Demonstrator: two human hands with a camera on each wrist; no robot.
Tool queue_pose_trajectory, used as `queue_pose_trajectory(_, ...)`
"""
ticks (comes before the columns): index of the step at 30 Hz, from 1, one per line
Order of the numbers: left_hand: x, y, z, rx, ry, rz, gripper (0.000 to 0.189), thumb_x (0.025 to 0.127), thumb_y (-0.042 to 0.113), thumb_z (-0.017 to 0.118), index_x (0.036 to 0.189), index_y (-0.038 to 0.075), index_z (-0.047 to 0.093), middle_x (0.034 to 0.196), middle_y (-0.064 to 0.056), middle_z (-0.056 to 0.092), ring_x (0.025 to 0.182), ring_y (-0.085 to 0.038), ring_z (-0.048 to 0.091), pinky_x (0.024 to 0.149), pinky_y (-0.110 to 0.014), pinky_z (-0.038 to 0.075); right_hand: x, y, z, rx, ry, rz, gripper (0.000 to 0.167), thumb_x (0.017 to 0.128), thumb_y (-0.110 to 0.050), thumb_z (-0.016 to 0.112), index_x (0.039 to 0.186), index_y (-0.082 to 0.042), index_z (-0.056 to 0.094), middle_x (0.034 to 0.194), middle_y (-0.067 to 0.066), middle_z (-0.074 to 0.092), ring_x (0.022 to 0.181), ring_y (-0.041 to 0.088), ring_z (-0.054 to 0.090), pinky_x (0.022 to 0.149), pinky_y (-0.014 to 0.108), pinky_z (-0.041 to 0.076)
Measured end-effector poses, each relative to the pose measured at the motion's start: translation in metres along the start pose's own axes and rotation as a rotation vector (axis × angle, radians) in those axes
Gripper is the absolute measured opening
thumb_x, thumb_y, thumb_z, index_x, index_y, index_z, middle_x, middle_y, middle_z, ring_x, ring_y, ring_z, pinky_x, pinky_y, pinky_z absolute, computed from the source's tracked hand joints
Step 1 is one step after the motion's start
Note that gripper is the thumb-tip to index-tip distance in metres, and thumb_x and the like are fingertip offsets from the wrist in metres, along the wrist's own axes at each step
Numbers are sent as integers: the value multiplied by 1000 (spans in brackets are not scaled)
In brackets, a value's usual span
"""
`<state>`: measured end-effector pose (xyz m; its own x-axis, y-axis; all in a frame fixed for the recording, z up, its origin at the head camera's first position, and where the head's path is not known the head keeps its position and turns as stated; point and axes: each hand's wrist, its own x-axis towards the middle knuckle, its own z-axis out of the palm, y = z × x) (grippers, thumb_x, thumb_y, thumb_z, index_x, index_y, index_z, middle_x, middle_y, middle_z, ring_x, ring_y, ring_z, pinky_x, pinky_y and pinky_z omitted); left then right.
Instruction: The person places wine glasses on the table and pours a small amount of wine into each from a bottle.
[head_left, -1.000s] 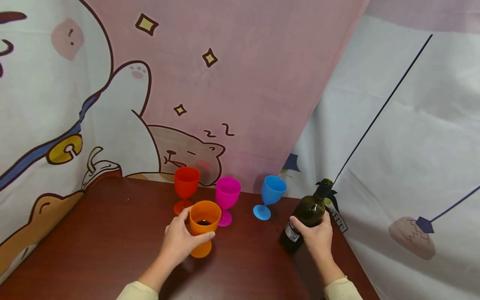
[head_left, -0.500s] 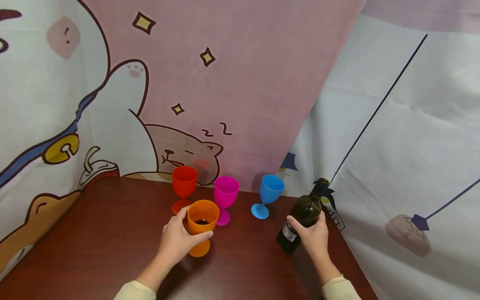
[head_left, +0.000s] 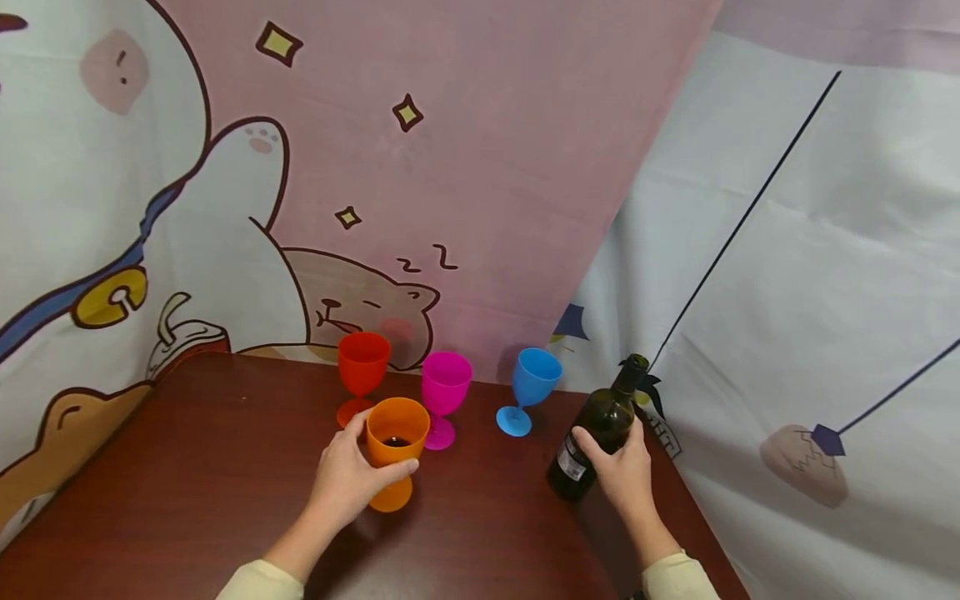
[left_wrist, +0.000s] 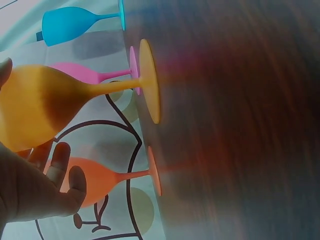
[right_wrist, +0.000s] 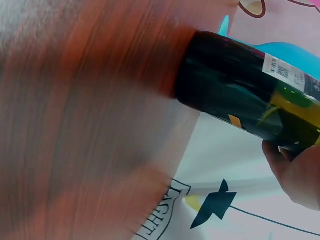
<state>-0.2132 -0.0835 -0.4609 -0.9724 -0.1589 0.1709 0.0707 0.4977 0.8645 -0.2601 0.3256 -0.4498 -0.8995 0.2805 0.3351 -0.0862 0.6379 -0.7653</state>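
Table point(head_left: 187, 467) unchanged: hands still grip orange goblet point(head_left: 396, 446) and bottle point(head_left: 596, 433).

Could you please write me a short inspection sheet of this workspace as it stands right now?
Surface: dark wooden table, no spills seen.
Job's things: orange goblet with a little dark liquid; dark green bottle, upright, uncapped.
Clutter: red goblet, pink goblet, blue goblet standing behind.
Hands: left hand holds the orange goblet; right hand grips the bottle.
Cables: nothing seen.
Surroundings: cartoon-printed cloth backdrop.
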Motion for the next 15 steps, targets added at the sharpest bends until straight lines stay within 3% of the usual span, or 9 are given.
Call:
queue_pose_trajectory(7, 7, -9, -19, -41, -9, 20, 97, 74, 48, 98, 153, 14, 51, 136, -12, 72, 122, -32, 68, 107, -58, 54, -1, 1, 8, 22, 31, -5, 95, 91, -46, 84, 164, -14, 32, 140, 24, 64, 125, 40, 63, 106, 61, 50)
queue_pose_trajectory(15, 23, -27, -54, 14, -23, -32, 104, 79, 53, 93, 158, 7, 42, 142, -21, 66, 128, -40, 65, 109, -61, 54, -2, 4, 8, 37, 63, -8, 93, 90, -44, 86, 163, -16, 35, 139, 24, 64, 126, 41, 63, 107, 62, 50)
